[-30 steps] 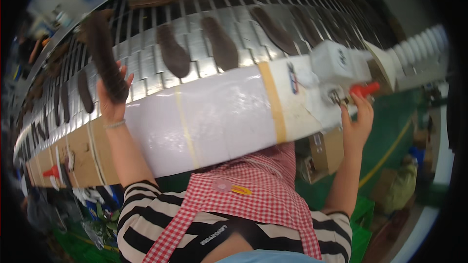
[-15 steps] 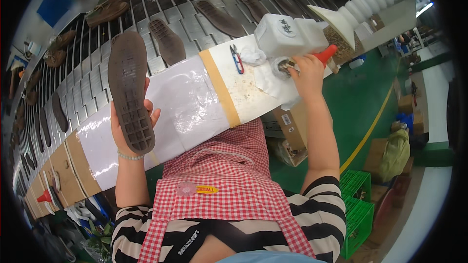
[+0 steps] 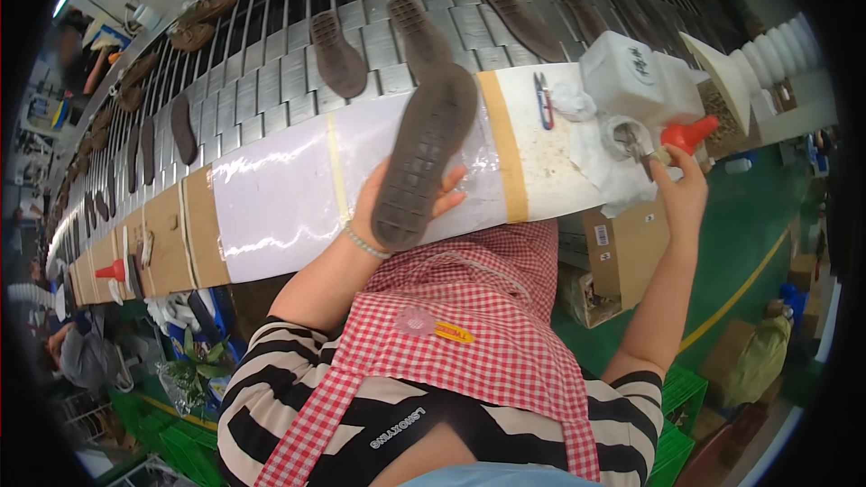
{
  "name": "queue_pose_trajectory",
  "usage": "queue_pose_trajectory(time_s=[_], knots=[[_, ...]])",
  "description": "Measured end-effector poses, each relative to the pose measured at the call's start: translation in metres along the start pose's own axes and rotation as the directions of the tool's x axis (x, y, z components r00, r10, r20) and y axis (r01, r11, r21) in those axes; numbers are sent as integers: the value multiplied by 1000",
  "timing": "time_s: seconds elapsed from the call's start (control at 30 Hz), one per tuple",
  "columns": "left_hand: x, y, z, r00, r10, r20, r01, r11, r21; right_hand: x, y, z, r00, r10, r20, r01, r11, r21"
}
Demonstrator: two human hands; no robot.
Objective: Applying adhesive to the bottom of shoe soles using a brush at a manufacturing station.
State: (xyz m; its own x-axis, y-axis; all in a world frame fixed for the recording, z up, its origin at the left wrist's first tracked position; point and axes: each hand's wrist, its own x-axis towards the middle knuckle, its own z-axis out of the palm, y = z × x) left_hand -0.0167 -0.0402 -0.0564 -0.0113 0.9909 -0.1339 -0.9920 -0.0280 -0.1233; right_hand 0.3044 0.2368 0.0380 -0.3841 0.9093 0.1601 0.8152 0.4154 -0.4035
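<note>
My left hand (image 3: 368,194) holds a dark brown shoe sole (image 3: 428,149) near its lower end, with the gridded face turned up and the broad end pointing away. The sole is over the bench's plastic-covered part. On the right, my right hand (image 3: 683,188) pinches a small brush (image 3: 661,157), mostly hidden by the fingers. A clear cup (image 3: 626,137) stands just left of those fingers on white paper. Right beside the hand is a red cone-shaped nozzle (image 3: 689,133).
A slatted metal conveyor (image 3: 271,81) carries soles and brown shoes (image 3: 203,18) along the far side. Thread snips (image 3: 543,101), a crumpled white cloth (image 3: 574,103) and a white plastic jug (image 3: 621,77) are on the bench. A white duct hood (image 3: 717,81) stands at far right.
My view has swung left, shifting the scene rightward. My left hand has brought the sole nearer the bench's middle and tilted it to the right. My right hand has drawn the brush back from the cup.
</note>
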Motion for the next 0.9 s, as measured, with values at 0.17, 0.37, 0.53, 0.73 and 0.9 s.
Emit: queue_pose_trajectory(time_s=[0.17,0.37,0.53,0.73,0.9], knots=[[1,-21,-5,999,-38,13,37,996,76,-39,-93,-1,980,-175,-99,189,638,747],[-6,-35,6,992,-83,91,63,977,204,-56,-164,14,798,-569,-198,590,675,443],[-12,-40,16,993,-105,51,95,981,170,-52,-174,29,676,-704,-217,728,593,344],[-16,-38,20,985,-168,41,147,939,312,-54,-174,32,615,-756,-223,787,569,239],[-12,-46,42,993,-88,-74,106,945,308,-69,-177,35,599,-792,-118,769,528,360]])
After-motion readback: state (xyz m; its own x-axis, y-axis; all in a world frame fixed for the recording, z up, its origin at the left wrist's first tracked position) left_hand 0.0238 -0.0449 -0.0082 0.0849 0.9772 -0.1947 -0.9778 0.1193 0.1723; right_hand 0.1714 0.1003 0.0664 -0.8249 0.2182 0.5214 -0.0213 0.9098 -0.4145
